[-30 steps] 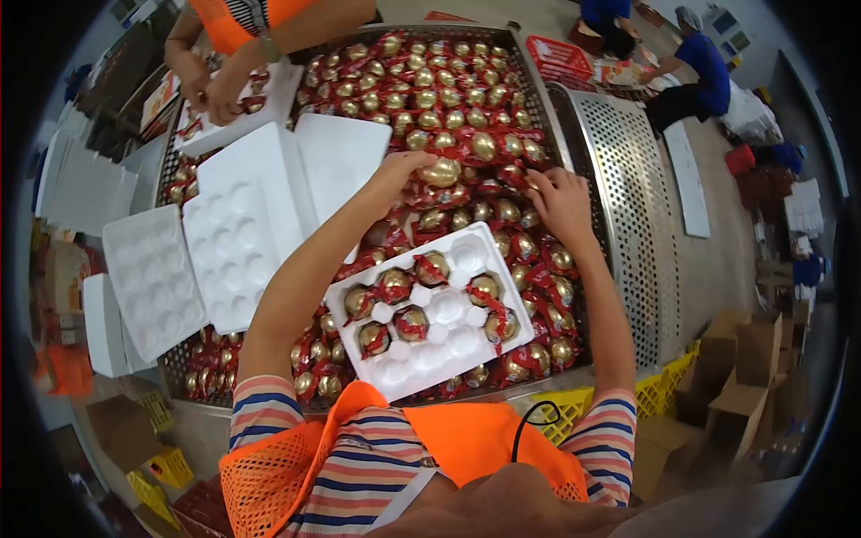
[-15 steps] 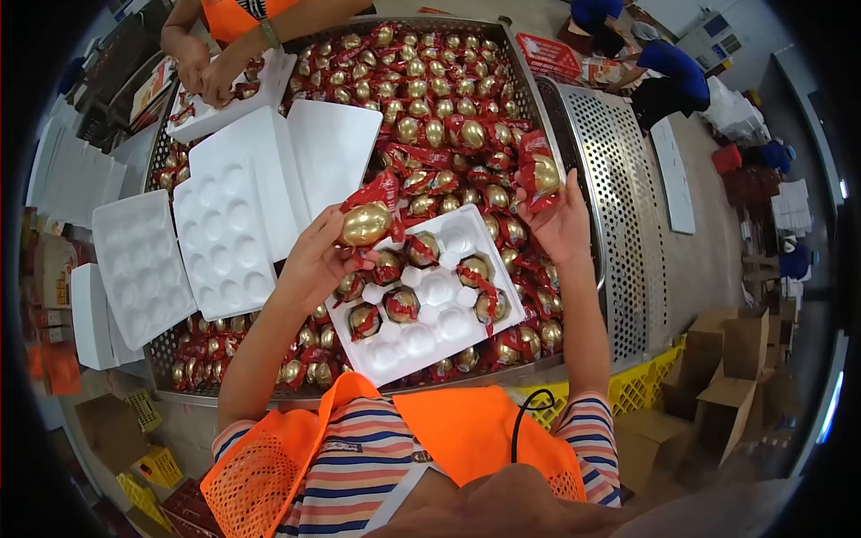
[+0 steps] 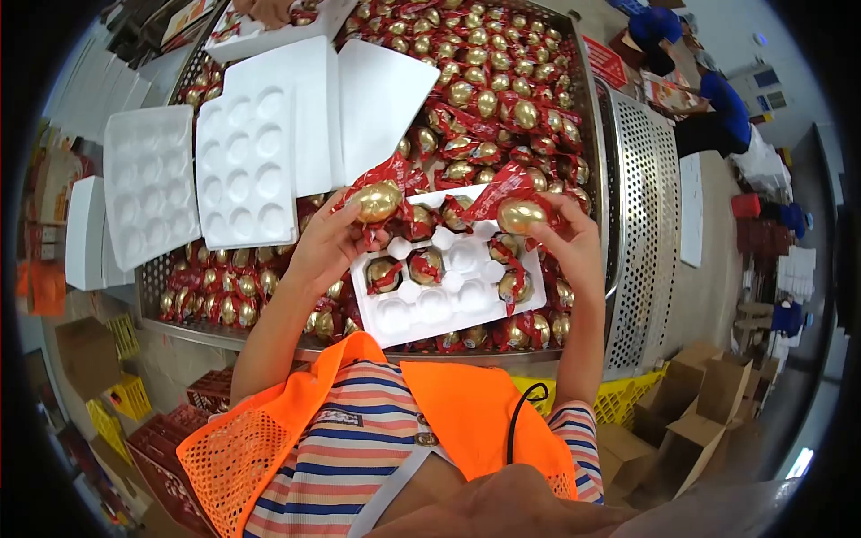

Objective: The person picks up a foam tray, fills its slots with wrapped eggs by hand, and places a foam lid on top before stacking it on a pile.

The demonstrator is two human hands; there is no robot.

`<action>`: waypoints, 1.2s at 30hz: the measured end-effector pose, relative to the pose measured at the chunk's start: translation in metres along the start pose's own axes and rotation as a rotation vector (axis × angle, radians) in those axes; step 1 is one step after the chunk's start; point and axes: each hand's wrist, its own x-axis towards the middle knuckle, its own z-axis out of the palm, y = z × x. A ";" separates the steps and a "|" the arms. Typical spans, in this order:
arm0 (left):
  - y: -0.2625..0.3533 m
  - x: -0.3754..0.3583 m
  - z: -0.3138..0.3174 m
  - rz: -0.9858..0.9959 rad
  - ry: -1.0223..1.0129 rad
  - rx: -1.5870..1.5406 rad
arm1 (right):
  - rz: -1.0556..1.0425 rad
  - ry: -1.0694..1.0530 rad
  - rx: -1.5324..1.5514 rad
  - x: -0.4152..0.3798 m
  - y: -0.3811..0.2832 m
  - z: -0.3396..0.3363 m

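My left hand (image 3: 334,240) is closed on a gold egg (image 3: 378,201) in a red-printed wrapper, above the upper left corner of a white foam tray (image 3: 432,307). Between the fingertips of my right hand (image 3: 576,240) is another gold egg (image 3: 522,215), its red wrapper end pointing up and left, over the tray's upper right part. Several wrapped eggs sit in the tray's round cups, among them one at the middle left (image 3: 425,265) and one at the right edge (image 3: 515,285). The cups along the near side hold nothing. Both hands partly cover the tray's far corners.
Wrapped gold eggs (image 3: 489,103) fill the big perforated metal table around the tray. Foam lids and trays (image 3: 247,166) lie to the left. A co-worker's hand (image 3: 265,11) is at a white box at the top. Cardboard boxes (image 3: 695,430) stand on the floor at right.
My right hand has brought its egg leftward from beside the tray to over its upper right part. My left hand still holds its egg. The view has shifted, so the table appears higher.
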 end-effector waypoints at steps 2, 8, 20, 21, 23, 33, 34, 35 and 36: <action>0.000 0.002 -0.001 -0.002 -0.021 -0.057 | -0.252 -0.032 -0.508 0.007 -0.002 0.006; -0.004 0.003 -0.001 -0.001 -0.053 -0.124 | -0.351 -0.039 -1.106 0.023 -0.028 0.035; -0.003 0.000 0.000 0.004 -0.041 -0.082 | -0.468 -0.478 -1.360 0.084 -0.026 0.062; -0.003 0.001 -0.005 -0.005 -0.069 -0.060 | -0.360 -0.569 -1.438 0.089 -0.034 0.062; -0.004 0.001 -0.009 -0.002 -0.097 -0.056 | -0.304 -0.620 -1.427 0.093 -0.038 0.061; -0.004 0.001 -0.004 0.015 -0.091 -0.068 | -0.288 -0.280 -1.064 0.056 -0.039 0.036; -0.004 0.001 -0.004 0.006 -0.103 -0.059 | -0.329 -0.317 -1.045 0.057 -0.033 0.031; -0.003 0.000 -0.002 0.011 -0.102 -0.049 | -0.365 -0.349 -1.023 0.060 -0.021 0.026; -0.003 0.000 -0.001 0.006 -0.093 -0.055 | -0.399 -0.375 -0.998 0.059 -0.020 0.024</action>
